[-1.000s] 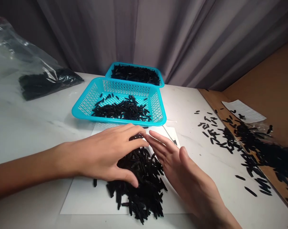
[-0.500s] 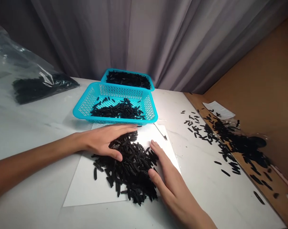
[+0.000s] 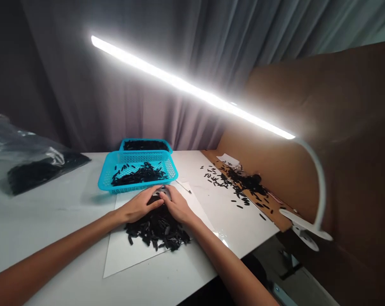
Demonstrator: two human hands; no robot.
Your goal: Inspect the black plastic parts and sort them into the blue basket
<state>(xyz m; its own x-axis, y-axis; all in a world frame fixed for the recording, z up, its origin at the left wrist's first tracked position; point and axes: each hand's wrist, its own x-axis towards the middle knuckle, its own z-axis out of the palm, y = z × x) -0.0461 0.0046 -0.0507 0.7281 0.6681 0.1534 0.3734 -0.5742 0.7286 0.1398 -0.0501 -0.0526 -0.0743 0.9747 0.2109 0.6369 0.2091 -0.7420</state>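
Observation:
A heap of small black pieces [image 3: 157, 229] lies on a white sheet [image 3: 122, 255] on the white table. My left hand [image 3: 138, 207] and my right hand [image 3: 177, 206] rest on the far side of the heap, fingertips meeting, fingers stretched flat over the pieces. Just beyond the hands stands a turquoise basket [image 3: 111, 178] holding more black pieces. A second turquoise basket [image 3: 144, 141] full of the same pieces stands behind it.
A clear plastic bag [image 3: 29, 165] of black pieces lies at the far left. Loose black pieces [image 3: 240, 182] are scattered at the right beside a brown cardboard wall [image 3: 338, 127]. A bright lamp bar [image 3: 192, 87] on a white clamp arm [image 3: 310, 221] spans overhead. The table edge runs near right.
The view has pulled back and tilted up, so the lamp and table edge now show. Both hands have drawn together at the heap's far side, fingertips touching.

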